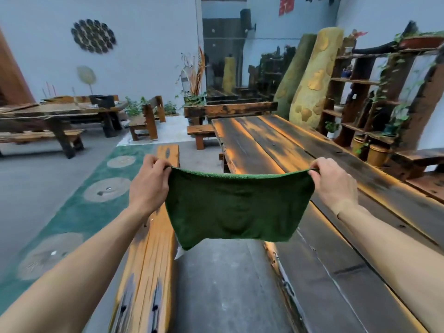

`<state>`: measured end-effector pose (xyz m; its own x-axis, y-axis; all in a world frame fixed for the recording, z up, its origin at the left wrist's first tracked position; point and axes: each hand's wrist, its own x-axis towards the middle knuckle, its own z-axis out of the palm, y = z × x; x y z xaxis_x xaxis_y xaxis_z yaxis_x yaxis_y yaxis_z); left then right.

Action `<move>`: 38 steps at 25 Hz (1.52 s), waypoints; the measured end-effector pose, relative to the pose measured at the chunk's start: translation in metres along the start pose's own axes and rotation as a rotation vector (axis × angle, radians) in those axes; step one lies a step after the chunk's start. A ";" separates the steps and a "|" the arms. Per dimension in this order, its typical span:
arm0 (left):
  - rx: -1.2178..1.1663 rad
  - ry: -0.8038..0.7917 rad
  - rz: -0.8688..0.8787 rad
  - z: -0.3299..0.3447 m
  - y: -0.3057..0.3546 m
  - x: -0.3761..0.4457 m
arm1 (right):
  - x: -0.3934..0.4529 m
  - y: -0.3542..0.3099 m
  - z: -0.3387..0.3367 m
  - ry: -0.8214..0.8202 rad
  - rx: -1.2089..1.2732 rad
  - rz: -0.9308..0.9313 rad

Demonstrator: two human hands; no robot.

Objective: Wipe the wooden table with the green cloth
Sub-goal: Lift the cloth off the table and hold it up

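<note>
A green cloth point(235, 205) hangs spread out in the air in front of me, stretched by its two upper corners. My left hand point(150, 186) pinches the upper left corner and my right hand point(334, 183) pinches the upper right corner. The cloth hangs over the left edge of the long dark wooden table point(276, 143), which runs from the lower right toward the back of the room. The cloth is held above the table and is not touching it. Its lower edge sags over the gap between the table and the bench.
A long wooden bench point(149, 255) runs along the table's left side, with grey floor between them. Wooden shelves with potted plants point(374, 109) stand to the table's right. Another wooden table with benches point(55, 116) stands at the back left. A green rug point(79, 212) lies left of the bench.
</note>
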<state>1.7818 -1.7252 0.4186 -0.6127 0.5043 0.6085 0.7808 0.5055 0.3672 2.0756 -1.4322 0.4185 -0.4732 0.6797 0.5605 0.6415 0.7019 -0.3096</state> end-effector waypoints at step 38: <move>0.110 0.124 -0.183 0.303 -0.285 0.537 | 0.560 -0.156 0.447 0.071 0.084 -0.090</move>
<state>1.1932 -1.3858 0.4275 -0.7175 0.3113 0.6231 0.6363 0.6568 0.4047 1.4408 -1.0659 0.4372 -0.4804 0.5986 0.6410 0.5444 0.7765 -0.3172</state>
